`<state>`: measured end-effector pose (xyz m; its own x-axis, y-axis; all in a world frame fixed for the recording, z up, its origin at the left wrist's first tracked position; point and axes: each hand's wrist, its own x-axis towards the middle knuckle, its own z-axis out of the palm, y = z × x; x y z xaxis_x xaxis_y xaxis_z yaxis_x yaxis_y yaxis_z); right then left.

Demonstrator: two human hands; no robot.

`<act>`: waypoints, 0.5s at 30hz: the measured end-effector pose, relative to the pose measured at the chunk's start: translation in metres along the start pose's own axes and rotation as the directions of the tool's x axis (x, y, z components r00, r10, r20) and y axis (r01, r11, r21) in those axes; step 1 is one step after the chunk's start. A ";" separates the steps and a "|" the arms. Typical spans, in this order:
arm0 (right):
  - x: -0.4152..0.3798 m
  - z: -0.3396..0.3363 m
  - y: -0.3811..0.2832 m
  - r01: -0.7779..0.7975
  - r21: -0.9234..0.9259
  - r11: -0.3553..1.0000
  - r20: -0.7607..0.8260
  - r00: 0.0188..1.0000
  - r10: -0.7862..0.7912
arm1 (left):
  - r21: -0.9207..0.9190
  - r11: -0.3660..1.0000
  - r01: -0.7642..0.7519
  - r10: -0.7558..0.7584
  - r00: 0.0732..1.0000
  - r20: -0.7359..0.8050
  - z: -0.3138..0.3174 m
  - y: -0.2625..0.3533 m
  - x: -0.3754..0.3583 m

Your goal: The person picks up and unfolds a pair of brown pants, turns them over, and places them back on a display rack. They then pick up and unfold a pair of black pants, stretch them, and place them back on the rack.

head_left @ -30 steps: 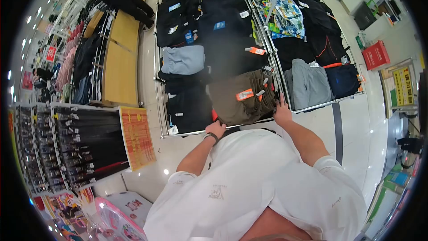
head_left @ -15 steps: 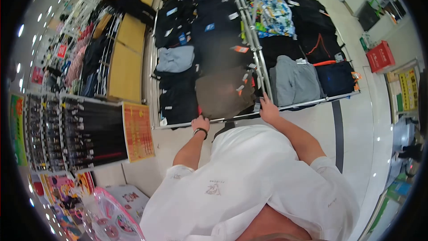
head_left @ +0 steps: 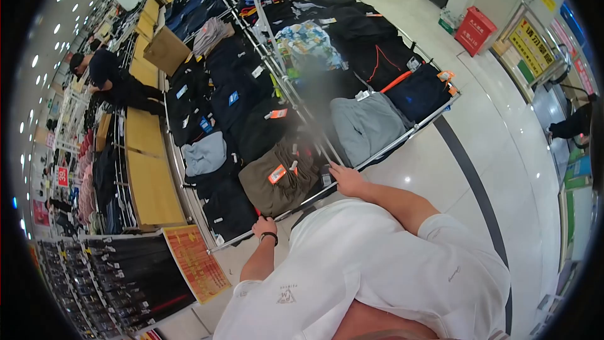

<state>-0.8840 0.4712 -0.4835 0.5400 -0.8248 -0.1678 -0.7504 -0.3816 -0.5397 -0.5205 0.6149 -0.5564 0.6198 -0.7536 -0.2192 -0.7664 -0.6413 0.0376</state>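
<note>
My left hand (head_left: 264, 227), with a dark band at the wrist, is closed on the metal front rail (head_left: 239, 238) of a clothes display. My right hand (head_left: 347, 181) grips the rail near its corner with the divider, fingertips partly hidden. Between the hands lies a folded pair of brown trousers (head_left: 274, 179) with an orange tag (head_left: 277, 174). Just left of it are black folded clothes (head_left: 228, 212). Beyond the divider, close to my right hand, sit grey shorts (head_left: 367, 129) with a drawstring.
Black folded clothes fill the display, with a light grey garment (head_left: 206, 153) and a patterned one (head_left: 308, 44). A person in dark clothes (head_left: 113, 82) stands at the left aisle. A red box (head_left: 475, 30) stands at the right. A hanging rack (head_left: 119, 277) is at lower left.
The view has turned, so the display now sits slanted and lower left. The brown trousers look more bunched, with their orange tag now on top. Both hands stay at the front rail.
</note>
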 end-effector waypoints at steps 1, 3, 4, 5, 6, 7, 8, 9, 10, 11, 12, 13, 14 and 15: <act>-0.001 0.002 -0.001 -0.005 -0.007 1.000 -0.013 1.000 0.005 | 0.005 1.000 -0.013 0.013 1.000 0.001 0.002 -0.001 -0.001; -0.001 0.005 -0.003 -0.022 -0.012 1.000 -0.034 0.999 0.022 | 0.003 1.000 -0.014 0.014 1.000 -0.019 0.000 -0.001 0.000; -0.001 0.006 -0.004 -0.017 -0.019 1.000 -0.049 0.999 0.016 | -0.008 1.000 -0.023 0.023 0.999 -0.024 0.000 -0.001 -0.001; -0.001 0.008 -0.005 -0.010 -0.027 1.000 -0.064 0.998 0.009 | -0.005 0.999 -0.035 0.035 0.999 -0.023 -0.001 -0.001 -0.001; 0.000 0.012 -0.002 -0.020 -0.026 0.999 -0.072 0.997 0.019 | -0.014 0.999 -0.045 0.044 0.999 -0.018 0.001 -0.002 0.000; 0.001 0.018 0.001 0.017 -0.046 0.999 -0.117 0.993 -0.023 | -0.021 0.998 -0.053 0.053 0.998 -0.014 0.001 -0.004 0.000; 0.002 0.023 0.003 0.054 -0.070 0.996 -0.162 0.985 -0.064 | -0.046 0.995 -0.086 0.084 0.996 -0.037 0.004 -0.007 0.001; 0.002 0.023 0.002 0.043 -0.069 0.997 -0.171 0.984 -0.054 | -0.044 0.994 -0.100 0.098 0.994 -0.038 0.001 -0.006 0.002; 0.001 0.024 0.001 0.039 -0.070 0.997 -0.165 0.985 -0.050 | -0.052 0.994 -0.097 0.096 0.995 -0.011 -0.001 -0.007 0.001; 0.001 0.023 0.000 0.035 -0.074 0.997 -0.161 0.986 -0.047 | -0.062 0.994 -0.095 0.096 0.995 0.014 -0.004 -0.006 0.003; 0.001 0.025 0.000 0.023 -0.075 0.997 -0.172 0.984 -0.036 | -0.059 0.992 -0.109 0.110 0.994 0.027 -0.004 -0.007 0.005; 0.001 0.028 0.000 0.031 -0.093 0.995 -0.189 0.981 -0.048 | -0.066 0.991 -0.114 0.118 0.991 0.062 -0.005 -0.008 0.006; 0.001 0.030 0.000 0.039 -0.112 0.993 -0.204 0.977 -0.062 | -0.092 0.989 -0.112 0.120 0.989 0.087 -0.006 -0.010 0.008; 0.000 0.031 0.000 0.029 -0.111 0.993 -0.212 0.976 -0.052 | -0.117 0.987 -0.109 0.122 0.986 0.112 -0.006 -0.012 0.010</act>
<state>-0.8720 0.4841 -0.5094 0.4851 -0.8735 0.0394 -0.7723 -0.4492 -0.4493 -0.5046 0.6143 -0.5530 0.4987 -0.8052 -0.3208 -0.8043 -0.5678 0.1750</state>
